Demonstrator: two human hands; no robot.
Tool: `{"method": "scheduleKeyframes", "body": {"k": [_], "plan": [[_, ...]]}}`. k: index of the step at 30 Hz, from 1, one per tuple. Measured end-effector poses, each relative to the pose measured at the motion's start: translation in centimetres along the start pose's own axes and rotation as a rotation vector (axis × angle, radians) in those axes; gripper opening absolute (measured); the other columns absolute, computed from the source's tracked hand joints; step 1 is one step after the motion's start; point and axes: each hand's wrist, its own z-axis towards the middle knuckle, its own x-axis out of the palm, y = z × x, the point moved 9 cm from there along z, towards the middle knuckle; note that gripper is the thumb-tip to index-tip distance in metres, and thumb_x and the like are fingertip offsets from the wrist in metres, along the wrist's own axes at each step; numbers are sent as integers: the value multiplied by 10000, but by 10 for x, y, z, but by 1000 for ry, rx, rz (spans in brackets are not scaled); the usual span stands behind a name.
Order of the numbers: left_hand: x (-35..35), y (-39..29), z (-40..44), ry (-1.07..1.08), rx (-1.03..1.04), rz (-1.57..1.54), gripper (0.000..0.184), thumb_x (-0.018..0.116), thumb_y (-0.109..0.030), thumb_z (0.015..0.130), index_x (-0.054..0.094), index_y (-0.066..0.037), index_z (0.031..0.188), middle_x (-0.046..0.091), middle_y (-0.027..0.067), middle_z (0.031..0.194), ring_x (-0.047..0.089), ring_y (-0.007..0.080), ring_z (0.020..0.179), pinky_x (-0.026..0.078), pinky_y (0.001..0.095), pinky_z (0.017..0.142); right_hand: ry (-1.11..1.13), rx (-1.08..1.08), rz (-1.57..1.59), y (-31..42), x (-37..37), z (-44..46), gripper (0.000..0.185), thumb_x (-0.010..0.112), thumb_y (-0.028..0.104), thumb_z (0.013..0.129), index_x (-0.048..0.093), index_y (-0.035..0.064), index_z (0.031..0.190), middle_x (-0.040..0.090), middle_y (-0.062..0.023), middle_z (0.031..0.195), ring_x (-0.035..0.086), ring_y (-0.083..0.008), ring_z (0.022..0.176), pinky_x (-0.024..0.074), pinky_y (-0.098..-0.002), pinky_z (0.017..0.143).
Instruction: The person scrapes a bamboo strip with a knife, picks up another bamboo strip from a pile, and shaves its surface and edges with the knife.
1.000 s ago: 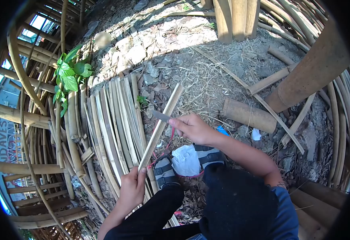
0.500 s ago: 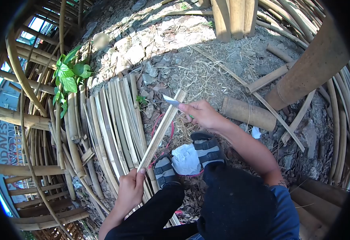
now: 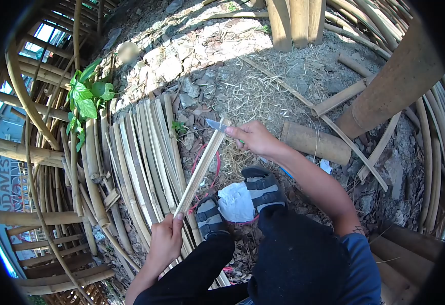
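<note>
My left hand [image 3: 165, 239] is closed around the lower end of a split bamboo strip [image 3: 200, 175], which slants up and to the right over my feet. In my closed right hand [image 3: 257, 138] is a knife [image 3: 215, 125], its pale blade lying across the strip near the upper end. A bit of green shows beneath the right fingers; most of the knife's handle is hidden by the hand. Just left of the held strip, a row of split bamboo strips [image 3: 144, 152] lies side by side on the ground.
A crumpled white paper [image 3: 236, 202] lies between my sandals [image 3: 264, 187]. Pink string [image 3: 216, 175] loops behind the strip. To the right are a short bamboo section [image 3: 316, 143] and a thick bamboo pole [image 3: 390, 81]. A bamboo fence [image 3: 34, 152] and leafy plant [image 3: 84, 96] stand left.
The knife and my right hand have shifted slightly, with the blade lying flatter across the strip's upper end. That end has dipped a little; my left hand keeps its hold.
</note>
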Motion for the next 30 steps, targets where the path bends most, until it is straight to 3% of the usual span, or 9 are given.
{"method": "scheduleKeyframes", "body": {"k": [4, 7, 8, 11, 13, 15, 17, 20, 30], "plan": [[2, 3, 1, -2, 24, 18, 461, 486, -293, 1013, 592, 65, 741, 430, 88, 457, 420, 148, 437, 369, 368, 463, 5, 13, -70, -3, -5, 1, 533, 591, 430, 947, 609, 17, 611, 541, -36, 536, 469, -115, 476, 384, -315, 476], [-3, 7, -6, -8, 24, 19, 455, 478, -284, 1015, 588, 60, 739, 434, 77, 465, 416, 139, 439, 361, 360, 460, -297, 136, 108, -19, -66, 4, 467, 535, 374, 984, 573, 34, 667, 452, 4, 534, 370, -96, 456, 293, -300, 430], [-11, 3, -6, -58, 33, -14, 432, 489, -231, 1006, 527, 56, 685, 471, 198, 488, 490, 342, 425, 380, 438, 473, -333, 170, 181, -22, -91, 5, 446, 517, 358, 994, 557, 39, 685, 423, 15, 538, 341, -91, 455, 267, -289, 421], [-8, 13, -3, -42, -34, -43, 438, 475, -246, 1011, 555, 64, 712, 497, 182, 497, 512, 299, 432, 405, 423, 493, -261, 194, 204, -26, -89, -11, 437, 503, 359, 1001, 539, 43, 700, 408, 20, 543, 330, -82, 460, 248, -269, 415], [-4, 18, -2, -24, -49, -75, 435, 472, -247, 1013, 574, 71, 734, 513, 172, 503, 521, 275, 435, 418, 407, 498, -205, 174, 211, -21, -72, -20, 463, 504, 379, 999, 546, 41, 684, 443, 8, 552, 369, -82, 475, 299, -274, 435], [-6, 13, -2, -30, -34, -88, 437, 473, -246, 1013, 572, 71, 730, 518, 164, 506, 515, 263, 432, 420, 398, 499, -119, -31, 146, 11, -42, -33, 487, 512, 404, 994, 562, 40, 675, 482, 3, 568, 411, -77, 500, 350, -274, 474], [-6, 13, -3, -27, -60, -86, 439, 473, -250, 1013, 573, 72, 733, 521, 155, 508, 514, 240, 442, 420, 396, 503, 51, -43, 18, 24, -8, -44, 515, 519, 420, 991, 585, 33, 659, 508, 2, 576, 445, -74, 528, 378, -271, 508], [-4, 14, -4, 2, -73, -90, 446, 477, -265, 1012, 583, 77, 746, 524, 155, 517, 522, 229, 468, 423, 397, 516, 165, -24, 76, 35, 27, -48, 527, 537, 424, 984, 594, 29, 639, 488, 9, 546, 432, -77, 507, 367, -278, 489], [-3, 10, -5, 26, -75, -64, 448, 490, -260, 1009, 571, 78, 727, 543, 174, 530, 538, 266, 466, 434, 405, 522, 84, 52, 145, -1, 8, -13, 563, 602, 444, 944, 582, 22, 571, 470, -16, 496, 406, -104, 448, 338, -282, 441]]}}
